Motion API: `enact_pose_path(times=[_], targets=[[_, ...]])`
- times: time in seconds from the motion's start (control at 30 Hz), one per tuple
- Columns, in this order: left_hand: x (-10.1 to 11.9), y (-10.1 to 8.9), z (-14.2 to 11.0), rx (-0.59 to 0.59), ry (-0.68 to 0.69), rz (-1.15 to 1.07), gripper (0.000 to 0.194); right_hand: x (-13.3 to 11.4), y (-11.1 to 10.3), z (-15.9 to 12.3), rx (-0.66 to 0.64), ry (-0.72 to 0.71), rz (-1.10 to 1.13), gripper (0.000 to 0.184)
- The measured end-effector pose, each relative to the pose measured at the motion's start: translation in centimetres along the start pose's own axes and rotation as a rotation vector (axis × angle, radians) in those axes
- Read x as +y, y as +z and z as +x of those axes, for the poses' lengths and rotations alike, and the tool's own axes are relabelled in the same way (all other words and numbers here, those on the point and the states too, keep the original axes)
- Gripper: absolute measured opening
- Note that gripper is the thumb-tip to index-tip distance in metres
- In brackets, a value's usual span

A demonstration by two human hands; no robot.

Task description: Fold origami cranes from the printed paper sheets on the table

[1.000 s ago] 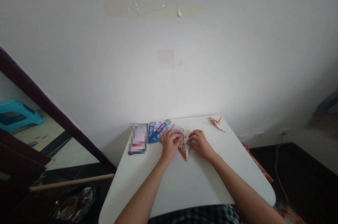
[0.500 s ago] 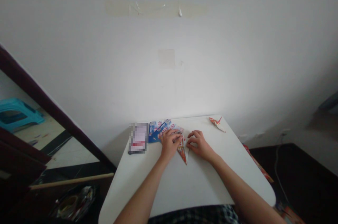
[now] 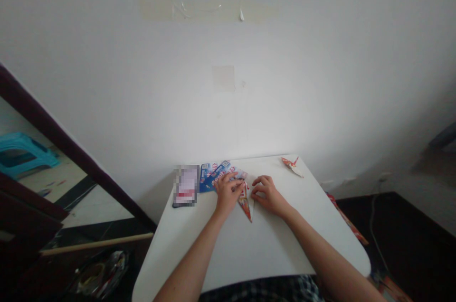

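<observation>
A folded piece of red, orange and white patterned paper (image 3: 245, 208) lies on the white table, its narrow point toward me. My left hand (image 3: 226, 192) pinches the upper left part of it between thumb and fingers, hiding some of the top. At the paper's right edge, the bent thumb and fingertips of my right hand (image 3: 268, 194) are closed at its white side. A finished-looking origami crane (image 3: 292, 166) in similar red and white paper rests near the table's far right corner.
Blue printed leaflets (image 3: 210, 181) lie beyond my left hand, beside a phone-like item (image 3: 186, 185) with a blurred screen. The white table (image 3: 263, 254) meets the wall (image 3: 228, 121). A turquoise stool (image 3: 28, 152) shows at left, above a dark bin bag (image 3: 101, 273).
The view has shifted very slightly. Both hands and the folded paper keep nearly the same place and pose.
</observation>
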State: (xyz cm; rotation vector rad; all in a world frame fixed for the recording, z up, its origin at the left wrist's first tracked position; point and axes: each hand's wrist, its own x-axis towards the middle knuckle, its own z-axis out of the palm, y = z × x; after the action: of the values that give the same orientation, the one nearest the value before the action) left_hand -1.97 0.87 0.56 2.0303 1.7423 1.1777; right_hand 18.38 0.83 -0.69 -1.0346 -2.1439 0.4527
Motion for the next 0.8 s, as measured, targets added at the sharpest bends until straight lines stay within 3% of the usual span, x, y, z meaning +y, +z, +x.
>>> enact_pose_path(times=[0.3, 0.53, 0.8], targets=[[-0.23, 0.46, -0.11, 0.073, 0.023, -0.083, 0.004, -0.15, -0.05, -0.02, -0.026, 0.010, 0.007, 0.006], [0.25, 0.43, -0.26, 0.093, 0.049, -0.011, 0.012, -0.05, -0.01, -0.04, -0.032, 0.013, 0.006, 0.006], [0.25, 0.05, -0.22, 0.041, 0.012, 0.073, 0.011, 0.58, 0.41, -0.07, 0.011, 0.005, -0.033, 0.006]])
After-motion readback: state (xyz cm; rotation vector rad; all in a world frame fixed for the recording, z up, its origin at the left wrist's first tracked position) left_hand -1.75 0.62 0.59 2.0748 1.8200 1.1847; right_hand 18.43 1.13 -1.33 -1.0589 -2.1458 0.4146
